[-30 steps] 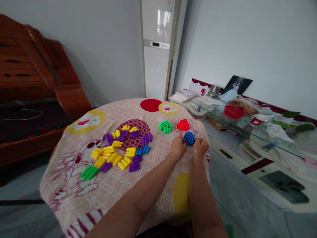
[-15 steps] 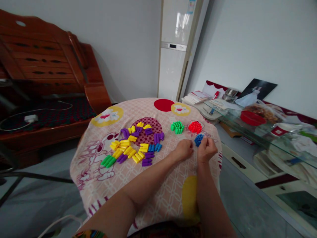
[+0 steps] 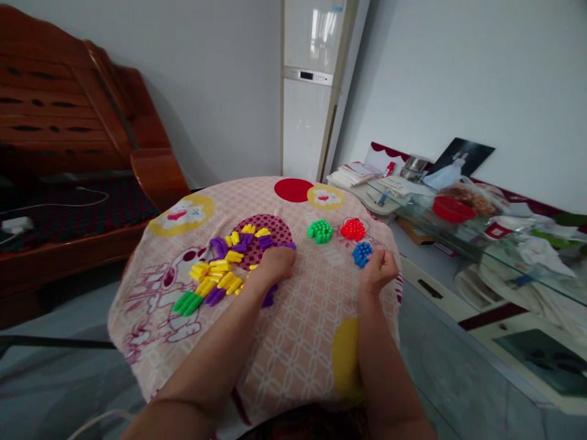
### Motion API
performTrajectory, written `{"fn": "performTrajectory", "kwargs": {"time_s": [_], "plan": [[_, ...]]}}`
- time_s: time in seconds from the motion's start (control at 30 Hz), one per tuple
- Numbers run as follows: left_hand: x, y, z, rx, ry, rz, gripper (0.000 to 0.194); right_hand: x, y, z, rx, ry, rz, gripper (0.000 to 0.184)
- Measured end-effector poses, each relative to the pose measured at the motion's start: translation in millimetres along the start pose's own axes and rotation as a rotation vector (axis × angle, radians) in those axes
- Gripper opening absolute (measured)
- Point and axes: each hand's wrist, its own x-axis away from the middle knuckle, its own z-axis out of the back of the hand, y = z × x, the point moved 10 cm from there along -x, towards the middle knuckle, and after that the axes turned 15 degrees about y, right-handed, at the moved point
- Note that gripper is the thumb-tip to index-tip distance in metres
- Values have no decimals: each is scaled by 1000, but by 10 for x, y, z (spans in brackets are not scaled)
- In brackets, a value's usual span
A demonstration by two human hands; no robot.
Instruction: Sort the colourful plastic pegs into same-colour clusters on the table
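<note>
My left hand (image 3: pixel 274 264) rests on a scatter of loose yellow and purple pegs (image 3: pixel 224 272), fingers curled over the pieces at its right end; what it grips is hidden. My right hand (image 3: pixel 378 270) is closed beside a blue peg cluster (image 3: pixel 362 253), its fingertips touching the cluster's near side. A red cluster (image 3: pixel 353 229) and a green cluster (image 3: pixel 320 231) stand just beyond. A few green pegs (image 3: pixel 186 302) lie at the pile's near left. All sit on a round table under a pink cartoon-print cloth (image 3: pixel 293 342).
A glass-topped low cabinet (image 3: pixel 463 244) crowded with papers, a red bowl (image 3: pixel 450 209) and cups runs along the right. A tall white air-conditioner unit (image 3: pixel 306 91) stands behind the table. A dark wooden bench (image 3: pixel 77 159) is on the left.
My left hand has left the blue cluster and moved left onto the loose pegs. My right hand stays at the blue cluster. The view has shifted a little.
</note>
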Motion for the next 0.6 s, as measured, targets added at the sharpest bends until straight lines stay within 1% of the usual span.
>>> {"fn": "performTrajectory", "kwargs": {"time_s": [0.1,0.17,0.23,0.37,0.43,0.47,0.53,0.6], "plan": [[-2,42,15,-22,21,4,28,-120,274,93,-16,81,-169,34],[-25,49,20,-24,43,29,30,-134,437,93,-58,92,-290,32],[-56,59,21,-19,72,45,31,-119,540,70,-109,91,-379,29],[-104,35,13,-11,129,80,30,-91,570,47,-132,83,-421,26],[-97,8,-37,-13,98,68,27,-80,562,42,-144,77,-439,25],[-84,5,-72,-6,67,40,27,-76,560,40,-154,76,-451,24],[-41,8,-134,31,3,-35,34,-70,562,41,-175,81,-474,22],[-5,2,-145,83,-18,-95,42,-69,570,42,-186,90,-487,22]]}}
